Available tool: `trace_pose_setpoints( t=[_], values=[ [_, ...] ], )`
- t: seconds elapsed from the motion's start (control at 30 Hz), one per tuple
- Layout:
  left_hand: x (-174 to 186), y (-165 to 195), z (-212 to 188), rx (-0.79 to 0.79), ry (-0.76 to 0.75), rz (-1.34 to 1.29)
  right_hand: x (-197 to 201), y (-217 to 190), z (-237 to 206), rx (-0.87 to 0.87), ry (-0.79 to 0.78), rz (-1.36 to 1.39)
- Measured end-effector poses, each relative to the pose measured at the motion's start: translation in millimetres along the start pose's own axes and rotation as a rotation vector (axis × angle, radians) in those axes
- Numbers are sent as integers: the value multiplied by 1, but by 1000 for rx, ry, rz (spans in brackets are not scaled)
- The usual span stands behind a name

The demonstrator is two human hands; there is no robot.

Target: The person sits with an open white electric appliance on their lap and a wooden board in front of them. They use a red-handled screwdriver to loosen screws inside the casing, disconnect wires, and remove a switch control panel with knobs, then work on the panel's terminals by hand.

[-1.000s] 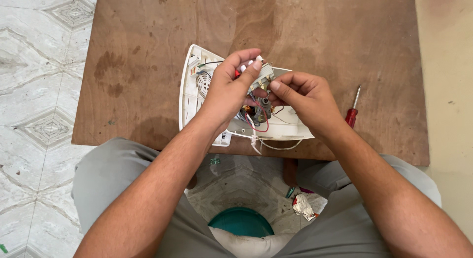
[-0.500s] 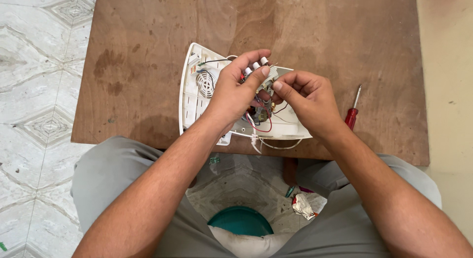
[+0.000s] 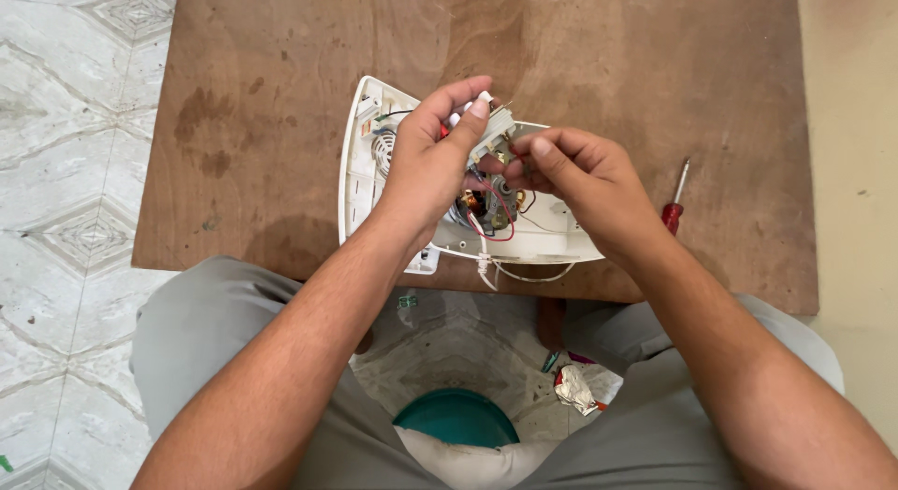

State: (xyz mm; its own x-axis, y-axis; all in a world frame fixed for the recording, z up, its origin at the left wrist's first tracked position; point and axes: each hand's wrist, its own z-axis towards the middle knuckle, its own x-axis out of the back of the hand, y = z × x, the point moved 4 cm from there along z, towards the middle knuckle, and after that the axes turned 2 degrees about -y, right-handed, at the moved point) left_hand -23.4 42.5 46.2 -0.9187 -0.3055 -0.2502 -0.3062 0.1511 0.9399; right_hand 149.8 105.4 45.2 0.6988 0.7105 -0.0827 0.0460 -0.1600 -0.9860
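An opened white plastic appliance housing [image 3: 360, 177] lies on the brown wooden table [image 3: 281, 97], with a coil, a small motor and red and white wires [image 3: 496, 223] exposed inside. My left hand [image 3: 435, 158] pinches a small white switch block [image 3: 494, 125] lifted above the housing. My right hand [image 3: 575, 177] meets it from the right, its fingertips closed on the same block and the wires under it.
A red-handled screwdriver [image 3: 673, 205] lies on the table just right of my right wrist. Below the table edge, between my knees, are a teal round object [image 3: 456, 417] and crumpled wrappers [image 3: 575, 387] on the tiled floor [image 3: 65, 172].
Both hands stayed over the housing. The left hand's fingers shifted slightly on the white block, raising it a little; the right hand's fingertips closed in on it.
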Motion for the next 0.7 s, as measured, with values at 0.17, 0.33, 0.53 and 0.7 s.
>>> trace_pose_setpoints(
  t=[0.17, 0.33, 0.53, 0.7],
  values=[
    [4, 1, 1, -8, 15, 4, 3, -3, -1, -32, -54, -157],
    [5, 0, 2, 26, 37, -10, 5, 3, 1, -43, -62, -203],
    [5, 0, 3, 24, 31, -16, 12, 11, 3, -118, -34, -173],
    [6, -1, 3, 42, 38, -12, 13, 17, 3, -139, -104, -220]
  ],
)
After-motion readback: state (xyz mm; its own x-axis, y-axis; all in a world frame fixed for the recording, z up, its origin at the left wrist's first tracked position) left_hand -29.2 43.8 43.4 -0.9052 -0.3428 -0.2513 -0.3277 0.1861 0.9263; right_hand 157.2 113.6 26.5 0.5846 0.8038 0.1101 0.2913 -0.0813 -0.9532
